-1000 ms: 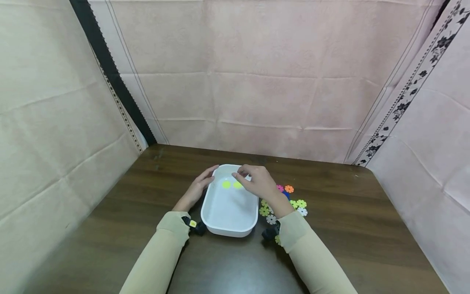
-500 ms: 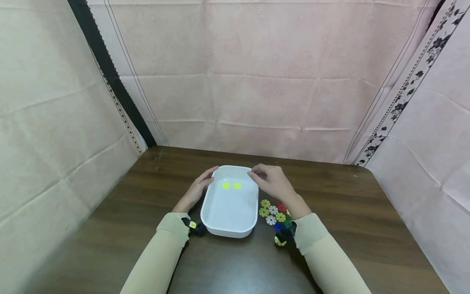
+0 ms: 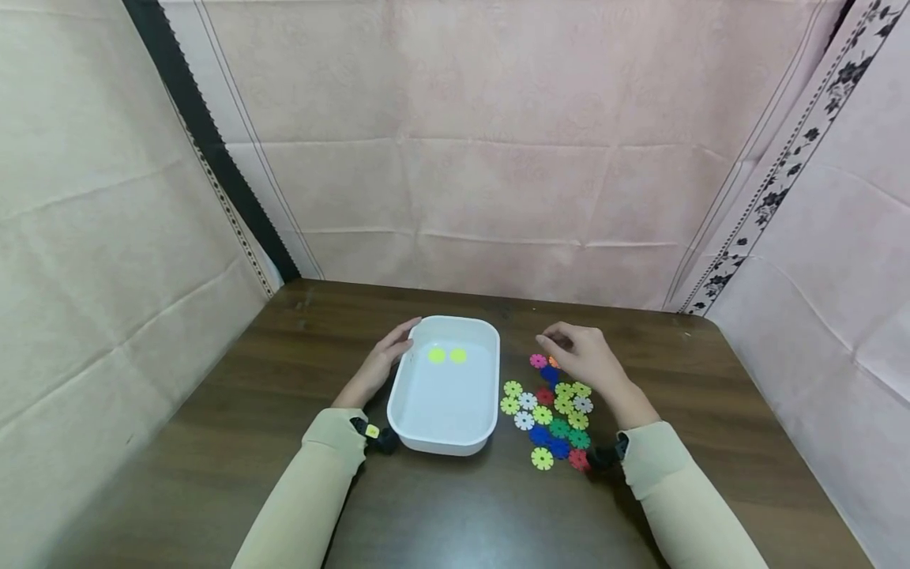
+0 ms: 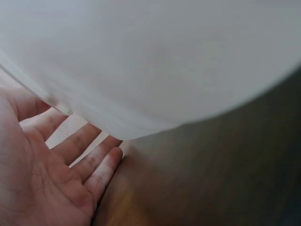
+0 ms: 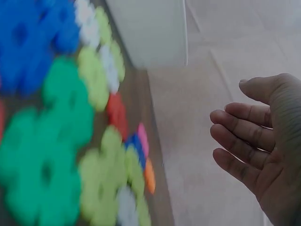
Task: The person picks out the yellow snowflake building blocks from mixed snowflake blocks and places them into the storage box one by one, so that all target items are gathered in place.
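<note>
A white rectangular tray (image 3: 444, 403) stands on the table, with two yellow-green pieces, one of them this left disc (image 3: 437, 356), in its far part. My left hand (image 3: 380, 363) rests at the tray's left side near the far corner. In the left wrist view its fingers (image 4: 89, 157) are extended against the tray wall, some tips hidden behind it. My right hand (image 3: 586, 359) is in the air over the far end of the flower-shaped plastic pieces (image 3: 543, 415). In the right wrist view its fingers (image 5: 242, 143) are loosely bent and hold nothing.
The pieces lie in a loose cluster right of the tray, in yellow-green, white, blue, green, red, pink and orange. Brown wooden tabletop (image 3: 249, 442) surrounds everything. Pale cloth curtains (image 3: 498, 158) hang behind the table and at both sides.
My right hand has moved right, from above the tray's far right corner to over the flower pieces, uncovering more of them. The left hand and the two yellow-green pieces stay put.
</note>
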Demonstrator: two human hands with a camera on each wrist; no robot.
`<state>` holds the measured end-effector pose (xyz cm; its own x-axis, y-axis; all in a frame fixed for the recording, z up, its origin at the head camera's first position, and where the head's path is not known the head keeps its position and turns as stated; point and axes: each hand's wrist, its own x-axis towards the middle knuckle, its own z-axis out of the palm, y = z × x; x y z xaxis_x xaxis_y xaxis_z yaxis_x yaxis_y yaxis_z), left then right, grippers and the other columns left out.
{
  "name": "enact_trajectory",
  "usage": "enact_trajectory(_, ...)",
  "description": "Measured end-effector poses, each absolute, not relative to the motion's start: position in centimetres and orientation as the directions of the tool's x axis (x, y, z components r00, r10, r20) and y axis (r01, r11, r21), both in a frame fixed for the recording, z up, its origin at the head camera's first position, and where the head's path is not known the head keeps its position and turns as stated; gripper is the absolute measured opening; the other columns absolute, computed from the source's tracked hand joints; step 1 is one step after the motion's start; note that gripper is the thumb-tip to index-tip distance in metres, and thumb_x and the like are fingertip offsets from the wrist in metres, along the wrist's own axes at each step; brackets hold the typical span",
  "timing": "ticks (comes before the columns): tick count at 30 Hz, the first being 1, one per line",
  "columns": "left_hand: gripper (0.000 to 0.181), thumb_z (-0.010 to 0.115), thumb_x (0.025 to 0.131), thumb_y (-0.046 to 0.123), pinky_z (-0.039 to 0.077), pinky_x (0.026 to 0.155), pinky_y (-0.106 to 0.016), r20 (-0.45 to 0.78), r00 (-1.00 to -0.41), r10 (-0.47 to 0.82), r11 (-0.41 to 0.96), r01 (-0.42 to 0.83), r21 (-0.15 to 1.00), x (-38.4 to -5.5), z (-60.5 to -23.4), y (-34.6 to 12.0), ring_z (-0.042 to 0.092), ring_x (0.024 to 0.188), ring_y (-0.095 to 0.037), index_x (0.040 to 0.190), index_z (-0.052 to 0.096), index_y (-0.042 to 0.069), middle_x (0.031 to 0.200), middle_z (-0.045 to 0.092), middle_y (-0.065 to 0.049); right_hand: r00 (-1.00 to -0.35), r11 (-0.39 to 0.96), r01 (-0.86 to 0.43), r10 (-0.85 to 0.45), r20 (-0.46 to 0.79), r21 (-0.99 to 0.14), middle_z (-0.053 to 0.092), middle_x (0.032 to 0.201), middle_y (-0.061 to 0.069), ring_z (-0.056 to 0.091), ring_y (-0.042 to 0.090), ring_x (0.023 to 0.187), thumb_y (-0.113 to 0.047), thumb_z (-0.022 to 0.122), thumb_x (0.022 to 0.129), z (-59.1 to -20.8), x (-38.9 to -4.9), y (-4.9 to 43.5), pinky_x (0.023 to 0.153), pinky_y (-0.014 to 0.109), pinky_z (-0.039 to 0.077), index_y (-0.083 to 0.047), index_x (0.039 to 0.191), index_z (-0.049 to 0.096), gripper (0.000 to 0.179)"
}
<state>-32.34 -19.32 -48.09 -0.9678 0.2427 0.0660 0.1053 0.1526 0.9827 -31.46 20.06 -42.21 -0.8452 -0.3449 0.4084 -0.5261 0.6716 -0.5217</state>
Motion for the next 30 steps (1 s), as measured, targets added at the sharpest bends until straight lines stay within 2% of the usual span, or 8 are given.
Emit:
enact_trajectory(8,0.047,0.045,0.106,0.034,0.021,0.118,-0.054,0.078,-0.965,0.249,0.149,0.118,0.982,-32.5,-47.7,-19.1,0.029,0.148,-0.019,0.153,0.043,0.03,0.159,0.037,0.006,-0.9,0.686,-0.435,-0.354,0.255,-0.584,0.072,0.095,0.002,0.063,0.017,0.08,-0.037,0.063,0.1,-44.5,-31.6,25.3,0.07,0.036,0.054,-0.012,0.109,0.073,0.028)
enact_trajectory(14,0.047,0.045,0.106,0.034,0.022,0.118,-0.054,0.073,-0.966,0.248,0.158,0.114,0.981,-32.6,-47.5,-19.1,0.029,0.148,-0.019,0.153,0.043,0.03,0.158,0.037,0.006,-0.9,0.648,-0.384,-0.422,0.11,-0.658,0.067,0.107,0.0,0.059,0.019,0.093,-0.036,0.064,0.1,-47.0,-31.9,29.1,0.078,0.033,0.049,-0.017,0.117,0.071,0.027)
enact_trajectory(19,0.047,0.046,0.105,0.035,0.022,0.118,-0.054,0.077,-0.965,0.251,0.162,0.121,0.979,-32.8,-47.6,-19.3,0.028,0.148,-0.019,0.152,0.043,0.031,0.159,0.036,0.006,-0.888,0.577,-0.376,-0.449,0.103,-0.725,0.064,0.113,0.003,0.055,0.022,0.098,-0.034,0.069,0.097,-47.6,-31.8,30.1,0.082,0.032,0.046,-0.017,0.119,0.07,0.028)
enact_trajectory(30,0.046,0.046,0.105,0.039,0.019,0.118,-0.056,0.06,-0.971,0.231,0.161,0.099,0.982,-32.3,-48.3,-19.4,0.026,0.149,-0.019,0.151,0.044,0.034,0.159,0.036,0.006,-0.879,0.568,-0.383,-0.466,0.1,-0.728,0.063,0.116,0.002,0.052,0.023,0.098,-0.035,0.073,0.094,-48.2,-31.3,29.7,0.082,0.035,0.044,-0.02,0.115,0.071,0.026)
